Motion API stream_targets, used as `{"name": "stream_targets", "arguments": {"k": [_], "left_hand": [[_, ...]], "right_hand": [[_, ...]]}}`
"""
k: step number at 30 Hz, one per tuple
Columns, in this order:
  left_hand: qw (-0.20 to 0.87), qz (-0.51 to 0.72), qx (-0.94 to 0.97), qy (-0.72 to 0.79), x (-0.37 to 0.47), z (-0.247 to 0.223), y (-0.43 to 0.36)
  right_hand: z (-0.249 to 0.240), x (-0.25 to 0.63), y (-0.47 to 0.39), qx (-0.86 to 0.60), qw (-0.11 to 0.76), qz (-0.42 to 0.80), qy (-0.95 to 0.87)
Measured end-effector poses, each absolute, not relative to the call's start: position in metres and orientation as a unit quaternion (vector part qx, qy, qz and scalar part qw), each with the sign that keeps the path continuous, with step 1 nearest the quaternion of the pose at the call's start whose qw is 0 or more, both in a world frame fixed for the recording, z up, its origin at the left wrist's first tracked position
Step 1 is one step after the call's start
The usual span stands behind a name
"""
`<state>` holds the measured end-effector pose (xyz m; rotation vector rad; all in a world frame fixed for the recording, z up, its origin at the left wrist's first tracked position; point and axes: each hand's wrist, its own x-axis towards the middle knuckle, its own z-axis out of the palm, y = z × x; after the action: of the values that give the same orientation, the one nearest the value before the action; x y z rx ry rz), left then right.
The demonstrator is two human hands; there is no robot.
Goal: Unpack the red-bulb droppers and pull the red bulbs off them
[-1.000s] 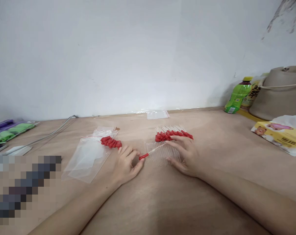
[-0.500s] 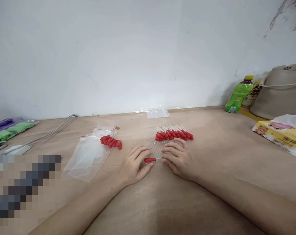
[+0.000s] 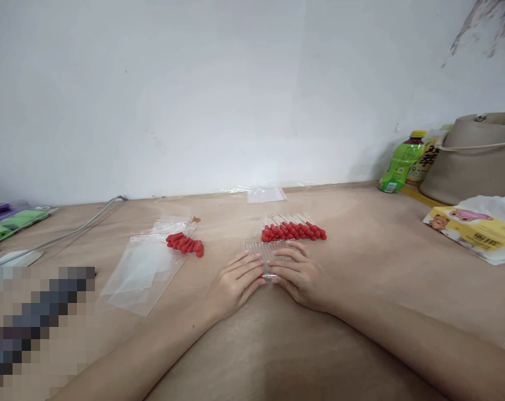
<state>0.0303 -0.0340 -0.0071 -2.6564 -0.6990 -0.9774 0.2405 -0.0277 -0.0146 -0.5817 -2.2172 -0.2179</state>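
The dropper (image 3: 270, 276) lies crosswise between fingertips, its mostly hidden red end pinched by the left hand (image 3: 238, 279), its clear tube by the right hand (image 3: 301, 275).

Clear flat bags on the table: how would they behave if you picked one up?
The clear flat bags look thin and see-through, so they're probably floppy and very light. They overlap, so lifting one might drag another along. The small cluster of red bulbs rests partly on them and could slide or scatter if they were pulled.
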Motion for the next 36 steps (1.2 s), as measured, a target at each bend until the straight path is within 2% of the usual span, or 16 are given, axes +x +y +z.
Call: {"name": "stream_targets", "arguments": {"k": [8, 27, 30, 32, 36], "left_hand": [[0.131, -0.305, -0.919, -0.211, 0.032, -0.001, -0.038], [0.095, -0.288, -0.932, -0.198, 0.025, 0.001, -0.041], [0.096, -0.304, -0.922, -0.220, 0.016, 0.002, -0.042], [0.100, -0.311, -0.908, -0.263, 0.008, 0.003, -0.042], [0.111, -0.346, -0.851, -0.379, -0.010, 0.010, -0.033]], "right_hand": [[-0.018, 0.243, -0.029, -0.168, 0.402, -0.064, -0.898], [-0.019, 0.259, -0.034, -0.127, 0.401, -0.142, -0.896], [-0.020, 0.276, -0.026, -0.179, 0.444, -0.123, -0.869], [-0.020, 0.288, -0.021, -0.276, 0.467, -0.109, -0.833], [-0.019, 0.300, -0.013, -0.469, 0.424, -0.117, -0.766]]}}
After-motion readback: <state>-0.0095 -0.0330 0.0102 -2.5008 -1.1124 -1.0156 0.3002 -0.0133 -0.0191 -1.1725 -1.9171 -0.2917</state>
